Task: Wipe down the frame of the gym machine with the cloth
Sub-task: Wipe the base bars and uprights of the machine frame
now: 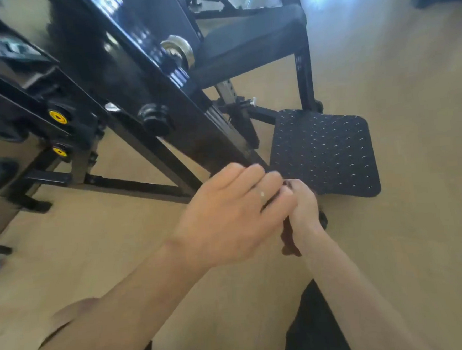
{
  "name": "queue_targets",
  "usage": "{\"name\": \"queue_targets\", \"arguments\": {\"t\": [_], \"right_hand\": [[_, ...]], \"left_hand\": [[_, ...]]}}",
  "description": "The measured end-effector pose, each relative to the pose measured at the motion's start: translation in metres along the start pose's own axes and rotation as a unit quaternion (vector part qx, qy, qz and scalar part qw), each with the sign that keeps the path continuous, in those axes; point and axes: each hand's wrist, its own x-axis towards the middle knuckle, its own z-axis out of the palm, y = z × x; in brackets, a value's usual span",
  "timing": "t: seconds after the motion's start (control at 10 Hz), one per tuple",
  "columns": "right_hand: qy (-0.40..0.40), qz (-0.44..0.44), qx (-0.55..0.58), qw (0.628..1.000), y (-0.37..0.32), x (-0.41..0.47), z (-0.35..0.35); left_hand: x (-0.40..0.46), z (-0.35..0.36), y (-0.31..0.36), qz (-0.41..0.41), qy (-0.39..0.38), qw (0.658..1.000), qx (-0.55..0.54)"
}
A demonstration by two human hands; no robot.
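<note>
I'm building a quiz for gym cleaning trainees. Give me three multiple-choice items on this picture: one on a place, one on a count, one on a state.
1. Where do both hands meet?
A. At the padded seat
B. At the lower end of the slanted black frame beam
C. On the weight plate

2. How many yellow-centred knobs show?
A. Two
B. Four
C. None

3. What is the right hand doing?
A. Hanging open
B. Pointing
C. Gripping a dark cloth

Key: B, the left hand and right hand sit at the slanted black frame beam; A, the yellow-centred knobs number two; C, the dark cloth hangs from its fist.
</note>
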Motion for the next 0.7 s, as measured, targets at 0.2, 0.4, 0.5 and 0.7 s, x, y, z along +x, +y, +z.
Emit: {"name": "queue_targets", "arguments": {"t": [0.2, 0.4, 0.5, 0.7], "right_hand": [[-0.032, -0.157, -0.059, 0.985, -0.101, -0.074, 0.049], [0.022, -0.319, -0.068, 0.945, -0.11, -0.102, 0.057], [0.099, -0.252, -0.026, 0.962, -0.062, -0.075, 0.047], [0.205, -0.114, 0.076, 0.969, 0.0, -0.048, 0.041]], "left_hand": [[-0.076, 0.022, -0.025, -0.411, 0.038, 0.813, -0.411], [-0.044, 0.019, -0.035, -0.362, 0.087, 0.707, -0.602], [-0.044, 0.024, -0.036, -0.346, 0.085, 0.718, -0.598], [-0.048, 0.04, -0.04, -0.287, 0.141, 0.721, -0.615]]}}
